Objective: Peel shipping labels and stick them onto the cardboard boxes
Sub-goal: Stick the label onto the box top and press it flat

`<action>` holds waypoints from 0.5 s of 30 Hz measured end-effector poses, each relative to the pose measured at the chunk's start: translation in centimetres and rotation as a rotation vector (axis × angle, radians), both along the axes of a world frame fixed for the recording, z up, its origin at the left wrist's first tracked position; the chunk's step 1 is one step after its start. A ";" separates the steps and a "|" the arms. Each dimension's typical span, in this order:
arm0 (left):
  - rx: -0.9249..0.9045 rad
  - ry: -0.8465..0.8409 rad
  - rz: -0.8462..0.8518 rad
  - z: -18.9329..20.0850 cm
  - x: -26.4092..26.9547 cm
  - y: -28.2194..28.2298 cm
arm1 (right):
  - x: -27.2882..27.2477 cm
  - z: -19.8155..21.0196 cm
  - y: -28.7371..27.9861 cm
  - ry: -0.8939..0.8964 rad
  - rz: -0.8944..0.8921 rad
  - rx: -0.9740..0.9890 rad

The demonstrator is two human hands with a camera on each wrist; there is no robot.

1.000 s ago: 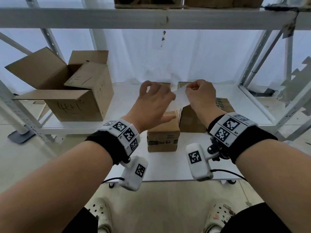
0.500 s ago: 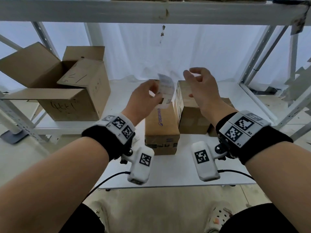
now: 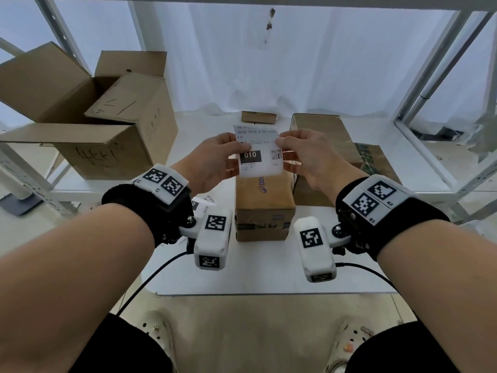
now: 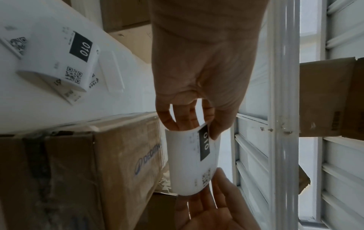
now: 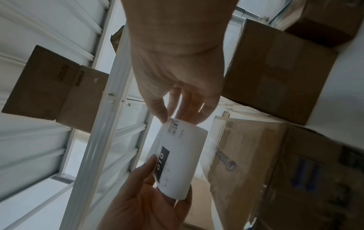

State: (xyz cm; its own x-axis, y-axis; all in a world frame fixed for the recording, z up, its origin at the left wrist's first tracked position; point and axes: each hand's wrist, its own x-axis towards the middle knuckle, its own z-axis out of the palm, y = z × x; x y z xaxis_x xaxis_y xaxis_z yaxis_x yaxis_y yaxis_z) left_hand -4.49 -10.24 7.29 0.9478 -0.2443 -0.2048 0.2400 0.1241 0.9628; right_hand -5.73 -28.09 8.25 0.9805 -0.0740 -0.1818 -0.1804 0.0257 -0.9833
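Note:
A white shipping label [image 3: 259,152] printed "010" with a QR code hangs in the air, print facing me, over the far end of a narrow closed cardboard box [image 3: 265,205]. My left hand [image 3: 215,162] pinches its left edge between thumb and fingers. My right hand [image 3: 304,154] pinches its right edge the same way. In the left wrist view the label [image 4: 192,163] bows between both hands beside the box [image 4: 118,155]. The right wrist view has the label [image 5: 177,160] curved too. A larger closed box [image 3: 322,146] stands to the right.
More curled labels [image 4: 57,62] lie on the white shelf [image 3: 188,270] left of the narrow box. An open cardboard box [image 3: 102,125] stands at the far left. Metal rack posts [image 3: 441,84] rise on the right, and a small cardboard piece [image 3: 258,117] sits at the back.
A second ago both hands worked on the label. Half a second ago the left hand alone held it edge-on, the right hand open. Now both hands hold it flat, print towards me.

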 end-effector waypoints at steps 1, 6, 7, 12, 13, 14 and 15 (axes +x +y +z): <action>-0.005 0.020 0.002 -0.2 0.0 0.1 | 0.0 -0.2 0.1 0.000 0.000 -0.026; -0.005 0.081 -0.010 -0.5 -0.5 0.1 | 0.0 -1.0 0.2 0.025 0.009 -0.055; 0.004 0.080 -0.015 -0.5 -0.6 0.0 | 0.0 -1.1 0.2 0.038 0.008 -0.050; 0.047 0.051 -0.026 0.1 -1.0 -0.4 | -0.4 -0.7 -0.4 0.090 0.053 -0.027; 0.060 0.040 -0.022 0.3 -1.1 -0.4 | -0.5 -0.7 -0.6 0.079 0.056 -0.026; 0.075 0.024 -0.018 0.4 -1.1 -0.5 | -0.7 -0.6 -0.9 0.063 0.055 -0.027; 0.093 0.009 -0.015 0.6 -1.2 -0.6 | -0.8 -0.5 -1.0 0.044 0.052 -0.029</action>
